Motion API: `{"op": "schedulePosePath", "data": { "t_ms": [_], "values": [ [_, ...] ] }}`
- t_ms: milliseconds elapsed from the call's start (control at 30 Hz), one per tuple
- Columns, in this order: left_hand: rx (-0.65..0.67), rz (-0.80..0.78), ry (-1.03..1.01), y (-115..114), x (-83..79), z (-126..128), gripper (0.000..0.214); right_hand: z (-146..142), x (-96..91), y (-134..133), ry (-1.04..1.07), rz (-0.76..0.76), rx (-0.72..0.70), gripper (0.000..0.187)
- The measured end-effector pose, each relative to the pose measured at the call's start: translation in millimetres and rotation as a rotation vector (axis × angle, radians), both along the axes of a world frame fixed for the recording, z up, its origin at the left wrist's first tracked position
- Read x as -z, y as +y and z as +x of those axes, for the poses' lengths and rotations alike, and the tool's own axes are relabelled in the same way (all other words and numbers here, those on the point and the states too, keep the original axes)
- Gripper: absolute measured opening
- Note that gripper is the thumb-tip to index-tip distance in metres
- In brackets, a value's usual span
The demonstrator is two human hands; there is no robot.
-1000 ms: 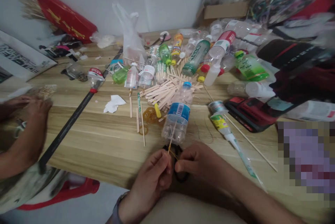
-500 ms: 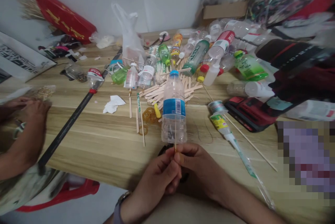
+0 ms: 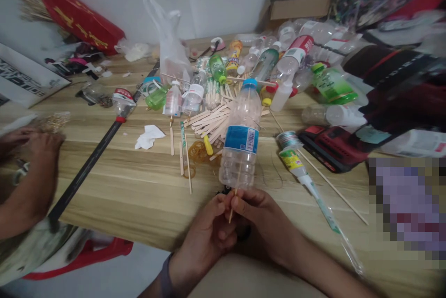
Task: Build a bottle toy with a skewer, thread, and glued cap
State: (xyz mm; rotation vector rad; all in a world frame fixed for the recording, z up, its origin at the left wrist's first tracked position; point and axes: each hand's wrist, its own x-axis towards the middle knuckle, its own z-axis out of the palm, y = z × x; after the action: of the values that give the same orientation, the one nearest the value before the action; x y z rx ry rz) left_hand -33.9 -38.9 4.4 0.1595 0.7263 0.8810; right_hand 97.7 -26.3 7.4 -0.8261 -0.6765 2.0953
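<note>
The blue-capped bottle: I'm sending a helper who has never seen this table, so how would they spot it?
On the wooden table, find the pile of flat wooden sticks. Nearer, where the left hand and right hand meet at a thin stick, the clear bottle rises beyond them. Its blue cap above a blue label sets it apart from the green bottles.

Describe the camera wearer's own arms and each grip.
The left grip and right grip are gloveless, with no sleeves in view. A greyish-purple band circles the left wrist; nothing worn shows on the right.
</note>
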Motion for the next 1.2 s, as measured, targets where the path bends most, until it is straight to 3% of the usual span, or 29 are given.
{"op": "schedulePosePath", "data": {
  "t_ms": [133, 267, 433, 633, 800, 900, 1033, 1200],
  "values": [
    [0.016, 0.023, -0.168, -1.5, 3.5, -4.1, 0.035, -1.2, -1.1, 1.0, -0.029, -0.015, 0.172, 0.038],
    [-0.061, 0.012, -0.036, -3.2, -2.4, -11.2, 0.033, -0.6, 2.0, 4.0, -0.193, 0.002, 0.323, 0.047],
    [-0.115, 0.009, 0.154, -4.7, -7.8, -14.1, 0.035, -2.3, 4.8, 3.8, -0.217, 0.039, 0.359, 0.044],
    [0.071, 0.201, 0.299, -8.4, -3.9, -11.7, 0.033, -2.4, 5.8, 4.2, -0.257, 0.029, 0.396, 0.047],
    [-0.105, 0.13, 0.254, -1.4, -14.3, -17.2, 0.024, -1.4, 6.4, 4.8, -0.335, 0.129, 0.333, 0.046],
    [-0.11, 0.154, 0.223, 7.8, -16.7, -22.5, 0.023, -0.6, 4.1, 4.0, -0.358, 0.167, 0.277, 0.041],
    [0.078, 0.277, 0.283, 25.0, -15.6, -35.9, 0.014, 2.0, 1.2, 2.1, -0.383, 0.202, 0.206, 0.038],
    [0.729, 0.467, 0.517, 53.0, -38.9, -57.4, 0.022, 5.4, 0.9, -1.5, -0.406, 0.228, 0.042, 0.035]
  ]
}}
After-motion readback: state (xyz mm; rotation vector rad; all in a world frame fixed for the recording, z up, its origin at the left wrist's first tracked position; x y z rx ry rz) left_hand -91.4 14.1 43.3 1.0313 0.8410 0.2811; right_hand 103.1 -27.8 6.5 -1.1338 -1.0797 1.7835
